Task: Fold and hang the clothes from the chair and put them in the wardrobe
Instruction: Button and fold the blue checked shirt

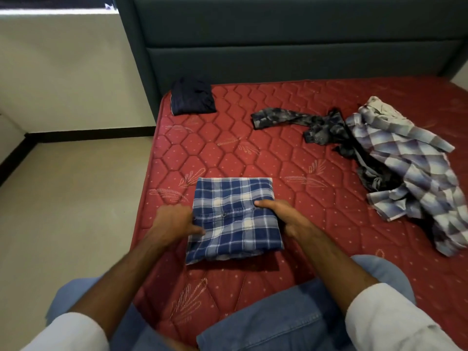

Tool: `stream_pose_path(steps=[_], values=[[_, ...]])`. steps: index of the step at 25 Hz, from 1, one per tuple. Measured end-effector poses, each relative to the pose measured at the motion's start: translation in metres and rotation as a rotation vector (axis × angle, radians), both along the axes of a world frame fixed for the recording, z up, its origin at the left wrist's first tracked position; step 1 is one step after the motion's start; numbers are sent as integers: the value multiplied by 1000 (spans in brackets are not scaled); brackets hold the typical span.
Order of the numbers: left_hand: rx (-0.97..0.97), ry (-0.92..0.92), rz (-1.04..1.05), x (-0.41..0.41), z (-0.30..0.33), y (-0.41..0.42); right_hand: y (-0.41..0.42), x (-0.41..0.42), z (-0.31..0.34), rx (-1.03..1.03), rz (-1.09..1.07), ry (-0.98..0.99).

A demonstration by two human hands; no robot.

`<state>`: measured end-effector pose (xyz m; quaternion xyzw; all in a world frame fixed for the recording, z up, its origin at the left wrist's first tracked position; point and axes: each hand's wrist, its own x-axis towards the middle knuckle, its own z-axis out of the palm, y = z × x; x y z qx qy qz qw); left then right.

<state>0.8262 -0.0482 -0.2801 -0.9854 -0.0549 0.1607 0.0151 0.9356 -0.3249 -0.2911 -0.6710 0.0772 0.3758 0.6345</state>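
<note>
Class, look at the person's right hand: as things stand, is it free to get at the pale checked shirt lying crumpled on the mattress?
Probably not yet. The right hand grips the folded blue plaid shirt together with the left hand. Bare mattress lies between it and the pale checked shirt, so the path looks open once it lets go.

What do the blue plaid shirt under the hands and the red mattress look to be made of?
Blue plaid shirt: looks like soft woven cloth, probably cotton or flannel, matte; it holds flat folds, and both the left hand and the right hand grip its sides. Mattress: quilted fabric cover with a slight sheen, shown by stitched hexagon panels and leaf motifs; the filling cannot be seen.
</note>
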Motion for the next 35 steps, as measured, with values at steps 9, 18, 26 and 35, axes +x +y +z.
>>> stream_pose_path(steps=[9, 18, 26, 35], values=[[-2038, -56, 529, 54, 51, -53, 54, 58, 188, -386, 658, -1176], [-1692, -92, 743, -13, -23, -2, 20, -52, 6, -495, 1297, -1446], [-1422, -285, 764, 0, -51, -12, -18, -19, -12, -608, 252, -942], [-1392, -458, 745, 8, -54, -12, -12, 5, -20, -173, -165, -274]])
